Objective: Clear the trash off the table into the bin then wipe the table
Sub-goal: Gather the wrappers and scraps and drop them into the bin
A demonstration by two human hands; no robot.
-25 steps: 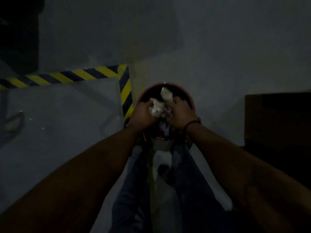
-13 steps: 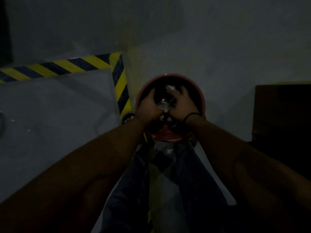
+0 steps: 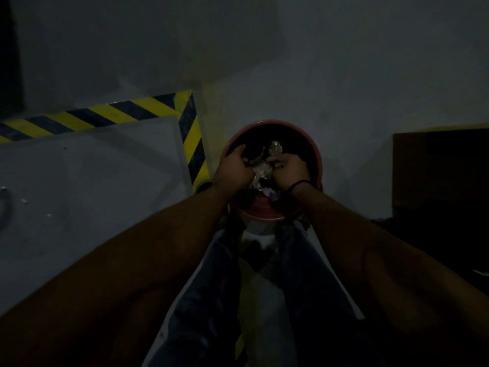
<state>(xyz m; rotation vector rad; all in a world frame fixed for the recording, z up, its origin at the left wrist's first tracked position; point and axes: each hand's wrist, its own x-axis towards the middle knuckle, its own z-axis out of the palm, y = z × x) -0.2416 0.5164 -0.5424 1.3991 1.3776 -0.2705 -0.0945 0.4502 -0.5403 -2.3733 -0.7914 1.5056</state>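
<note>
A round red bin point(image 3: 316, 154) stands on the floor straight ahead of me in dim light. Both my hands reach into its mouth. My left hand point(image 3: 234, 168) and my right hand point(image 3: 289, 169) press together on a bundle of crumpled pale trash point(image 3: 262, 172), fingers curled round it from either side. One more crumpled scrap point(image 3: 275, 147) shows just beyond my right fingers, inside the bin. A dark band circles my right wrist. The bin's bottom is hidden by my hands and the darkness.
A raised grey slab point(image 3: 92, 168) edged with yellow-and-black hazard tape point(image 3: 193, 144) lies to the left of the bin. A dark box-like shape point(image 3: 439, 168) stands at the right. My legs in jeans point(image 3: 211, 287) are below the bin.
My hands have sunk lower into the bin with the trash between them. The loose scrap that stuck up above my hands now lies deeper inside. The view has shifted slightly.
</note>
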